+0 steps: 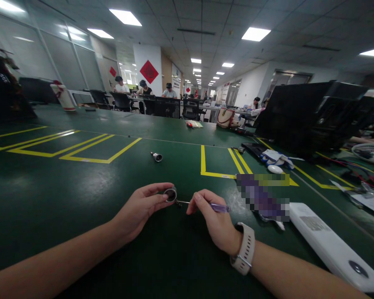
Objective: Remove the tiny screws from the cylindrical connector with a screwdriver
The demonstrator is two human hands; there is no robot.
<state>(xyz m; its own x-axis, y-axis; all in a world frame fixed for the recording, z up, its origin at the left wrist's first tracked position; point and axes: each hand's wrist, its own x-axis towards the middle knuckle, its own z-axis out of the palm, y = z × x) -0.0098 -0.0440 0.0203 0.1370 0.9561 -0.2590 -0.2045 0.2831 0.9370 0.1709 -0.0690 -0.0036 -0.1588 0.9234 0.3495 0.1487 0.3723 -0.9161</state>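
Observation:
Between the thumb and fingers of my left hand (140,209) is a small round metal part (171,194), its hollow end facing me. My right hand (212,214) is closed around a small screwdriver with a clear purple handle (220,207). Its thin shaft points left, and the tip reaches small dark bits at the lower edge of the round part; whether it touches them I cannot tell. Farther off, a tapered silver metal piece (157,157) lies on its side on the green tabletop (127,182).
To the right are a long white device (327,241), a pixelated purple item (262,197), a white mouse-like object (274,169) and a large black case (308,116). A white tumbler (63,96) stands far left. Yellow tape marks the table. Several people sit beyond.

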